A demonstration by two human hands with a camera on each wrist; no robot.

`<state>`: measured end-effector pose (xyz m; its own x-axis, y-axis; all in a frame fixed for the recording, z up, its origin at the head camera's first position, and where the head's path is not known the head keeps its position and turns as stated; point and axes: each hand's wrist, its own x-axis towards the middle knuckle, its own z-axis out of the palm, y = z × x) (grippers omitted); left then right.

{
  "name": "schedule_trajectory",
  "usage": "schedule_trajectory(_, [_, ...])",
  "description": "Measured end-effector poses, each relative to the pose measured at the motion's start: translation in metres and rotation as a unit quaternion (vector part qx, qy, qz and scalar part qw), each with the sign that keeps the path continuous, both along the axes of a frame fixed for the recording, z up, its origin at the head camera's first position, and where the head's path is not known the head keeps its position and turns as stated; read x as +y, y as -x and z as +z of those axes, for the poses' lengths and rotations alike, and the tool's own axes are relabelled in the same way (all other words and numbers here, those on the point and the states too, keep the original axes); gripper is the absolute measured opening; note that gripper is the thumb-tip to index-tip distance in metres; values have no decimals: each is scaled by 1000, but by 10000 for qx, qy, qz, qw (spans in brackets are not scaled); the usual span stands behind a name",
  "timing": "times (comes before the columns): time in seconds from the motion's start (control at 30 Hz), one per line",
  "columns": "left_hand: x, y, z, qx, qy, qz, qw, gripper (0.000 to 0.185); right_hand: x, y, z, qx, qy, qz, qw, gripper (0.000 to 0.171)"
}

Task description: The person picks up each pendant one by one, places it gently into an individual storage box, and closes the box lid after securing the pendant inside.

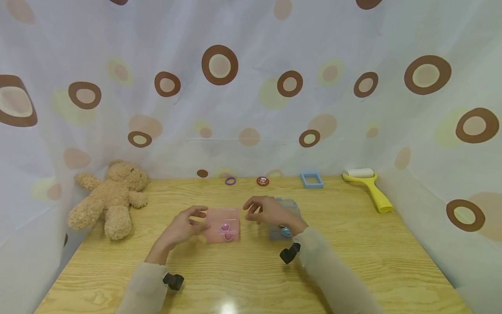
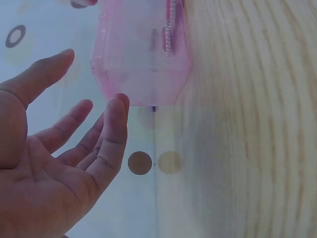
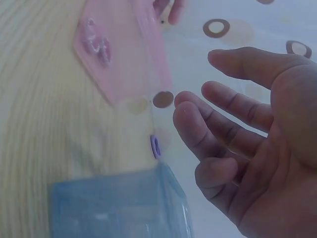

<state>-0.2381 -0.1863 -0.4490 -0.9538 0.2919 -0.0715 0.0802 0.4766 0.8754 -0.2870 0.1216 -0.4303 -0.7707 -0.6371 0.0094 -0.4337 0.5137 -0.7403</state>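
A: Head view: what sits nearest on the counter [image 1: 251, 279]?

B: The pink box [image 1: 222, 225]. The left hand [image 1: 184, 226] is at its left edge, fingers spread, holding nothing. The right hand [image 1: 266, 211] hovers just right of it, fingers loose, over a blue box [image 1: 288, 218].

A: Beyond the pink box?

B: A purple ring [image 1: 230, 180] and a blue frame [image 1: 311, 179]; a teddy [image 1: 111, 196] far left.

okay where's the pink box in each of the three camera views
Head: pink box at table centre, between the two hands.
Left wrist: top centre, just beyond the left hand's fingertips.
Right wrist: upper left, above the blue box.
Shared landmark: the brown dot at the table's back edge.
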Motion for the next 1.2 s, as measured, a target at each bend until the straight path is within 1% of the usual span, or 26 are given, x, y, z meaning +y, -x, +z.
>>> schedule_trajectory(0.1, [1,1,3,31,40,249,9997,54,10,4,0,-115,42,-176,9998,29])
schedule_trajectory(0.23, [5,3,7,72,14,434,9990,51,26,8,1,-114,25,-467,9988,26])
schedule_trajectory(0.33, [11,3,10,185,29,449,9988,49,37,10,3,-92,13,-618,9980,25])
schedule_trajectory(0.43, [20,3,14,270,-75,505,9983,47,47,13,5,-57,-28,-726,9973,25])
schedule_trajectory(0.57, [34,4,15,248,-312,536,9978,44,60,16,7,9,-7,-810,9967,29])
schedule_trajectory(0.7, [48,4,16,316,-341,564,9973,42,74,19,7,-43,15,-966,9953,30])
schedule_trajectory(0.87, [66,3,16,408,-378,569,9968,41,91,24,6,-112,16,-1205,9927,30])
schedule_trajectory(0.97, [78,3,16,369,-478,532,9968,41,100,26,5,-104,25,-1302,9914,33])
schedule_trajectory(1.1, [95,2,14,346,-532,355,9974,42,109,28,2,-189,72,-1420,9897,36])
schedule_trajectory(1.2, [108,2,11,378,-464,170,9981,42,116,32,-4,-252,34,-1579,9871,36])
